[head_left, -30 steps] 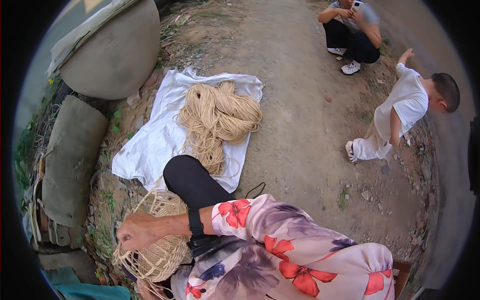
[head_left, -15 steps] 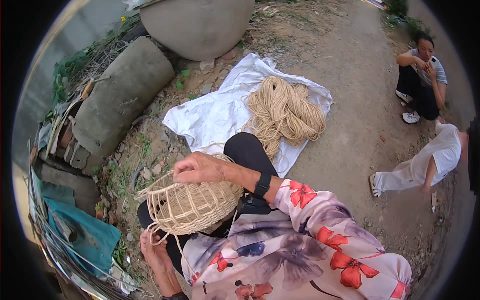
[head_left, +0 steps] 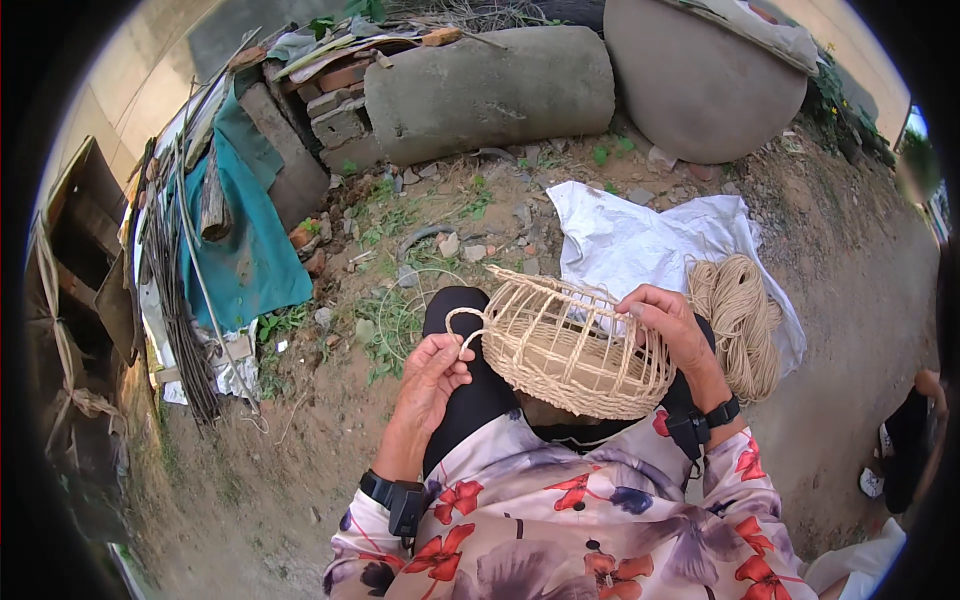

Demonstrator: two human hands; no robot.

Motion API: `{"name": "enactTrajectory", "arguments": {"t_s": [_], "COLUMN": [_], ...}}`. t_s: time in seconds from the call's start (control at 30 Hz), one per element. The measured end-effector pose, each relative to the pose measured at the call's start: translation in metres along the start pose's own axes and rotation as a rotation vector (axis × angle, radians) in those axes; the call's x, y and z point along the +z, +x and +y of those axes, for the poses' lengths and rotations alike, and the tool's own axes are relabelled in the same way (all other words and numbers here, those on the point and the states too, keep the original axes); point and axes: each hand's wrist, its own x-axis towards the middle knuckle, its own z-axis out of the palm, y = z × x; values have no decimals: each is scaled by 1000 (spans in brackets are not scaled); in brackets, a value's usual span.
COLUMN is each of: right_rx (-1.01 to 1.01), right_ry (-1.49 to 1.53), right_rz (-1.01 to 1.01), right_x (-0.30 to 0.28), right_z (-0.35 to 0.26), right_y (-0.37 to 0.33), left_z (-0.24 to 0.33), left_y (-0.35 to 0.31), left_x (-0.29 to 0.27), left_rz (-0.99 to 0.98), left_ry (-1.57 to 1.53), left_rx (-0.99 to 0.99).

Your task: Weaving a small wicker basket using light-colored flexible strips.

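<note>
A half-woven basket (head_left: 575, 350) of pale twisted cord rests tilted across my knees. Its near part is densely woven, while open spokes show along the far side. My left hand (head_left: 436, 372) is closed at the basket's left end, pinching a loose cord (head_left: 462, 322) that loops out from the weave. At the right end, my right hand (head_left: 662, 318) grips the basket's upper rim between thumb and fingers. A wire-like loop of thin cord (head_left: 385, 310) shows faintly left of my knee.
Big hanks of pale cord (head_left: 745, 320) lie on a white sack (head_left: 625, 235) to the right. Beyond are a concrete cylinder (head_left: 490, 95) and a large grey rounded vessel (head_left: 705, 85). A teal cloth (head_left: 240, 230) and thin sticks (head_left: 180, 260) stand at left. Another person's foot (head_left: 872, 482) shows at right.
The view has swung left, so the sack and cord now appear farther right. My right hand has gone from reaching across the basket to its right end. My left hand still pinches the cord.
</note>
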Motion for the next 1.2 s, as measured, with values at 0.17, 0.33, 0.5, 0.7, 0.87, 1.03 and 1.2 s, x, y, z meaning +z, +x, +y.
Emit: {"name": "enactTrajectory", "arguments": {"t_s": [0.17,0.33,0.5,0.7,0.87,1.03,1.2], "right_rx": [3,-9,-45,-105,-136,-127,-236], "right_ry": [14,16,24,-2,-41,-182,-603], "right_rz": [31,25,6,-7,-9,-10,54], "right_x": [3,3,2,9,9,8,31], "right_z": [0,6,6,3,6,0,-16], "right_y": [-2,0,0,0,-2,-1,-3], "left_z": [-12,-19,-13,-33,-38,-34,-36], "left_y": [18,28,29,41,36,27,14], "left_x": [20,22,33,23,25,34,35], "left_rz": [55,106,217,360,397,418,351], "left_ry": [185,372,591,1154,1272,1234,1007], "left_rx": [-2,64,-58,208,352,447,391]}}
